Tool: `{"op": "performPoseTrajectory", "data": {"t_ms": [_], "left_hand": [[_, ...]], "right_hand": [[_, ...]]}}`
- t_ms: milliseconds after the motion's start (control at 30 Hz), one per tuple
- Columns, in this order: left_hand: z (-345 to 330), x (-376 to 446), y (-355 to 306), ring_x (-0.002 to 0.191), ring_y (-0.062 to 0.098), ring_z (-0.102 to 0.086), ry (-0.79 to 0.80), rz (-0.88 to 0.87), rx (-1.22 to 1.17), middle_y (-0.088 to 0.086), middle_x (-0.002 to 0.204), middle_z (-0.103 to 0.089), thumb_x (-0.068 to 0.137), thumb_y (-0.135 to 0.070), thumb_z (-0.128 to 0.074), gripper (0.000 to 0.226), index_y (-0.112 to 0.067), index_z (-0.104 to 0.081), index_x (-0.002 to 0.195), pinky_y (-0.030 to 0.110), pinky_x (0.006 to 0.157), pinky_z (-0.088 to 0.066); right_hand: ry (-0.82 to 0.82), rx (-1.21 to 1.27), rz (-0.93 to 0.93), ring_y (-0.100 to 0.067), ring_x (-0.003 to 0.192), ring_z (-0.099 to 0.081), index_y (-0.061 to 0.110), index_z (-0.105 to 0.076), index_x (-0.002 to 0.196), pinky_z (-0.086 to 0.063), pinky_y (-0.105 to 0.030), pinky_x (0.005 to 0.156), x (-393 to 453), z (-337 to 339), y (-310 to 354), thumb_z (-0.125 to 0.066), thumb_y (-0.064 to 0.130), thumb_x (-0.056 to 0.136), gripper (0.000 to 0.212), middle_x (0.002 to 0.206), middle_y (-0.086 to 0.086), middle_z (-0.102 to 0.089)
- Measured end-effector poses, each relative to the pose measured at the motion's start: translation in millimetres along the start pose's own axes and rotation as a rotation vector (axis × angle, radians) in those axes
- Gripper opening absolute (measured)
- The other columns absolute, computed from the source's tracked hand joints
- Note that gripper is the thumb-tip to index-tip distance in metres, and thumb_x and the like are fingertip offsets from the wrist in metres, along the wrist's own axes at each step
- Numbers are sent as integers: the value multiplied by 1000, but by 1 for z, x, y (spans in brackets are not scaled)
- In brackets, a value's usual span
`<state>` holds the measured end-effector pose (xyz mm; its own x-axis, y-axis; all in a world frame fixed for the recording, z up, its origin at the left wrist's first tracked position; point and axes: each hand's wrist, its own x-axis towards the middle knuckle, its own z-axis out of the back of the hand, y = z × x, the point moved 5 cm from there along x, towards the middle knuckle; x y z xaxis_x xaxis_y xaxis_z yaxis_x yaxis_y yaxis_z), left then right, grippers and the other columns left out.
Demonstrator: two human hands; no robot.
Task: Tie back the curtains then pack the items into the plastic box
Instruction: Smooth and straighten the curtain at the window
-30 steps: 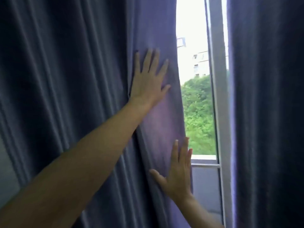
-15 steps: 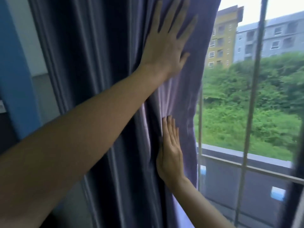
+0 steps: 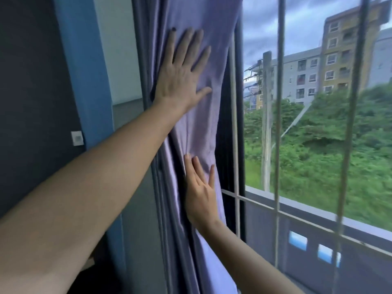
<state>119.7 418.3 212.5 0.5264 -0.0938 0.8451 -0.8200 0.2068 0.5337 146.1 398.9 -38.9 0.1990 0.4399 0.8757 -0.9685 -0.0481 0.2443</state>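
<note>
The purple curtain hangs bunched into folds against the left side of the window, next to the wall. My left hand lies flat on it high up, fingers spread. My right hand presses flat against the folds lower down, fingers together and pointing up. Neither hand holds anything. No tie-back and no plastic box are in view.
A blue wall strip and a dark wall with a small white switch stand left of the curtain. Right of it, the window bars and a balcony rail front green bushes and apartment blocks.
Both hands have pushed the curtain leftward toward the wall, bunching it tighter. Much more of the window and the wall on the left has come into view.
</note>
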Motion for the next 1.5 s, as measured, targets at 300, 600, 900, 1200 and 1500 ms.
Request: {"op": "performPoseTrajectory", "data": {"t_ms": [300, 600, 900, 1200, 1500], "left_hand": [[-151, -31, 51, 146, 29, 6, 63, 21, 9, 12, 159, 5, 90, -68, -15, 81, -18, 4, 151, 54, 112, 9], [-215, -34, 46, 147, 28, 1, -21, -8, -123, 12, 159, 2, 91, -67, -19, 81, -18, 1, 152, 52, 111, 11], [-192, -28, 4, 146, 32, -4, -150, -47, -395, 18, 158, -5, 94, -55, -33, 74, -15, -9, 151, 50, 113, 7], [-154, -28, -21, 141, 35, -24, -143, -102, -407, 23, 144, -40, 89, -4, -44, 45, -3, -45, 134, 54, 114, 0], [-88, -27, -32, 131, 37, -36, -89, 10, -650, 21, 135, -49, 87, -12, -43, 46, -2, -47, 133, 62, 114, -3]], "right_hand": [[65, -95, 39, -24, 146, -18, 9, -10, 153, 0, -51, 118, 64, -130, 11, -42, -18, 75, 88, 158, 3, -18], [76, -120, -25, -29, 142, -29, 4, -12, 150, -17, -54, 116, 92, -198, -4, -35, -10, 73, 82, 155, -4, -29], [69, -148, -91, -29, 145, -23, 5, -11, 151, -13, -47, 119, 76, -179, -33, -40, -20, 73, 87, 157, -5, -26], [339, -224, -128, -18, 147, -16, 15, 10, 152, -13, -39, 120, 41, -131, -49, -41, -7, 83, 88, 162, -1, -6], [364, -196, -112, -20, 148, -12, 19, -9, 154, -14, -41, 120, -17, -17, -50, -42, 37, 99, 67, 161, 0, -11]]}}
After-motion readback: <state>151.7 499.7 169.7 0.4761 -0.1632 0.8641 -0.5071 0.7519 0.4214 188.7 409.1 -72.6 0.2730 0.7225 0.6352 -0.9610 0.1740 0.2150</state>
